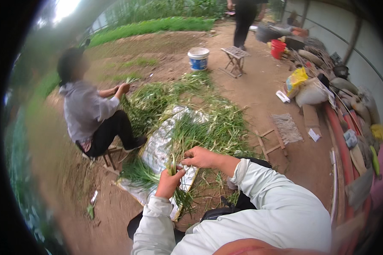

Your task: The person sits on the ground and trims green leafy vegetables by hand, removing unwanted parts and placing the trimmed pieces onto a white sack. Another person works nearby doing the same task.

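My left hand [170, 182] is closed around a small bunch of green onions [173, 165]. Its pale stalk ends point up and its green leaves hang down below my fist. Just right of those stalks is my right hand [200, 157], thumb and fingers bent together; whether a leaf is pinched between them is too small to tell. Beneath both hands a white woven sack [159, 148] lies spread on the soil. A large heap of loose green onions [194, 130] covers its far part. Left of my left hand, a separate bundle of green onions [140, 172] rests on the sack.
A person [86, 105] sits on a low stool at the left, holding stalks. Another person [244, 22] stands far back. Beyond the heap are a white-and-blue bucket [198, 60] and a folding stool [234, 55]. Another stool [279, 134] lies at right, near filled sacks [312, 91].
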The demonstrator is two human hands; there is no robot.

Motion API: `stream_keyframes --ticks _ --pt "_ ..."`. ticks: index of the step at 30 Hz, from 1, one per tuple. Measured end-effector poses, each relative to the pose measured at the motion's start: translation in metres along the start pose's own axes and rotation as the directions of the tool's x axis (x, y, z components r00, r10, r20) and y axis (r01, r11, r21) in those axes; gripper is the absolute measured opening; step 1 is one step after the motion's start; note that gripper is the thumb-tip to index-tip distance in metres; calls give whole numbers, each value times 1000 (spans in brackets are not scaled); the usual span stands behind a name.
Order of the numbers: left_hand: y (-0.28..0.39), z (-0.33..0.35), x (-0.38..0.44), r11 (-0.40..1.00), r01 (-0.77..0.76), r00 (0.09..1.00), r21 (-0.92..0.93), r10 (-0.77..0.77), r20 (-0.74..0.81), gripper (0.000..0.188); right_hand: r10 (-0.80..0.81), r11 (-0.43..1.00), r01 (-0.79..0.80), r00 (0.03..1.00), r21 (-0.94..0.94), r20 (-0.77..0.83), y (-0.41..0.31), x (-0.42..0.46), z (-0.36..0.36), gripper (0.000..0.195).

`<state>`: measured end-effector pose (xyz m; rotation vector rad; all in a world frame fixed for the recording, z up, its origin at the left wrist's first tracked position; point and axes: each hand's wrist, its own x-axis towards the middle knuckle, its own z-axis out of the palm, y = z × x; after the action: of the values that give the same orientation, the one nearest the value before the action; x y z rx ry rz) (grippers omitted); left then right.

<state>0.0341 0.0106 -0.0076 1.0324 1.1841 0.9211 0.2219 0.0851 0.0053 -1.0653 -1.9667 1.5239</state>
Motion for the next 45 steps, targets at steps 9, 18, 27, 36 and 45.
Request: stream_keyframes --ticks 9,18,27,36,45 --pt "-30 -12 13 945 -285 958 160 288 5 16 196 966 -206 978 158 75 -1 1 10 21" --pt "-18 -10 8 976 -157 988 150 157 11 15 150 985 -159 981 68 119 0 2 5 19" --pt "-21 -13 9 954 -208 976 216 218 -25 15 149 987 -140 982 -80 117 5 4 4 22" --pt "-11 -10 4 992 -103 995 79 103 3 17 109 984 -87 985 -156 135 5 3 1 24" --pt "-10 -14 8 995 -9 999 102 12 -36 14 81 987 -83 997 140 20 16 8 -13 16"
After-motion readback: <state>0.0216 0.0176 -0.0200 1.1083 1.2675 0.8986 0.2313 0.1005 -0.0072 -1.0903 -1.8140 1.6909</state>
